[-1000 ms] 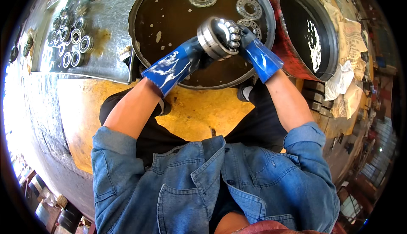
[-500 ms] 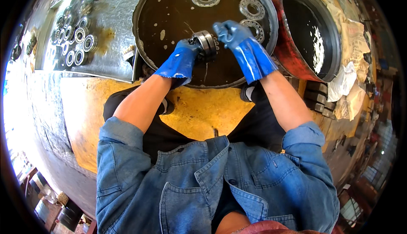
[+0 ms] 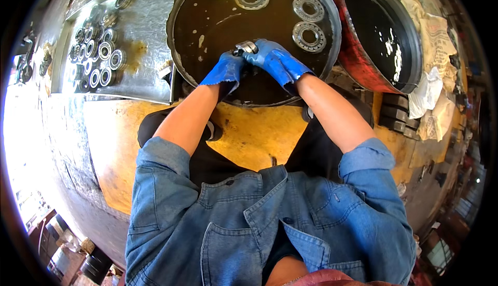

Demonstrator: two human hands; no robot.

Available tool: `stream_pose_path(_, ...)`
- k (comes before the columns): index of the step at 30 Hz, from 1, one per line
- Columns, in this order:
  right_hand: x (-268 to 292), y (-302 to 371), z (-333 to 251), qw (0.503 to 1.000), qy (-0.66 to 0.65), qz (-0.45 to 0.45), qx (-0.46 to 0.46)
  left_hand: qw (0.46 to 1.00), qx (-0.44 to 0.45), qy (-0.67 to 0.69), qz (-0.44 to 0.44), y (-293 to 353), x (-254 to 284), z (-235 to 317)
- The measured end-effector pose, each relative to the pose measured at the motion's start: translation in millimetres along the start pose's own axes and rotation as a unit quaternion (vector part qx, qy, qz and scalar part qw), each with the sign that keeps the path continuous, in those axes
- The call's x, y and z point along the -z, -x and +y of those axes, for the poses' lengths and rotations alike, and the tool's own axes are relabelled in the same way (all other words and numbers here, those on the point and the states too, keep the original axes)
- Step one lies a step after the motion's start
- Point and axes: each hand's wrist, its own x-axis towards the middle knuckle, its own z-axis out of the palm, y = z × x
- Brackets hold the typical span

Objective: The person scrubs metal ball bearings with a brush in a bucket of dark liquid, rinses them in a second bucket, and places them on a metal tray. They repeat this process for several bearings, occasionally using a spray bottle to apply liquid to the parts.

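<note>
- Blue rubber gloves cover both of the person's hands, which meet over a wide round basin (image 3: 337, 32) of dark brown liquid.
- The left hand (image 3: 231, 62) curls around the left side of a shiny metal bearing (image 3: 247, 47); its fingertips are partly hidden.
- The right hand (image 3: 268, 53) bends its fingers over the right side of the same bearing, nearly closed on it, with the back of the glove facing up.
- The bearing sits between the two hands, near the middle of the basin; whether its underside touches the liquid cannot be told.
- Six flat metal rings (image 3: 308, 37) lie in the basin, four along its far side and two on the right.
- Left of the basin, a metal tray (image 3: 150, 19) carries a cluster of small bearings (image 3: 105, 51), some overlapping, and a brownish stain.
- A red drum (image 3: 353, 52) stands just right of the basin, with dark, glinting liquid inside.
- Beyond the drum are brown paper (image 3: 438, 42) and a crumpled white bag (image 3: 426, 95).
</note>
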Motion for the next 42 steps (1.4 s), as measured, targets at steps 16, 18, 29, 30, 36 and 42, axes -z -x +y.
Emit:
stream_pose_path(16,-16.2,-17.1,-18.4,0.994,0.083,0.063,-0.012,0.621,-0.416,-0.662,0.052,36.3,31.1,34.0)
stream_pose_path(18,-39.2,-40.4,2.8,0.972,0.202,0.109,0.059,0.683,-0.467,-0.551,0.106,26.7,36.0,9.4)
stream_pose_path(29,-2.1,-61.9,79.8,0.964,-0.260,0.039,-0.019,0.718,-0.513,-0.466,0.066,-20.8,-5.9,49.2)
stream_pose_path(30,-55.2,-74.0,21.4,0.841,-0.523,-0.108,-0.092,0.811,-0.469,-0.332,0.114,-68.9,32.5,-14.2)
stream_pose_path(36,-41.9,-62.7,41.8,0.994,0.101,0.020,0.023,0.821,-0.459,-0.328,0.090,-121.6,-14.9,-20.1)
stream_pose_path(42,-67.3,-33.9,-53.3,0.981,-0.178,-0.052,-0.059,0.722,-0.589,-0.312,0.185,-96.4,43.7,-50.2)
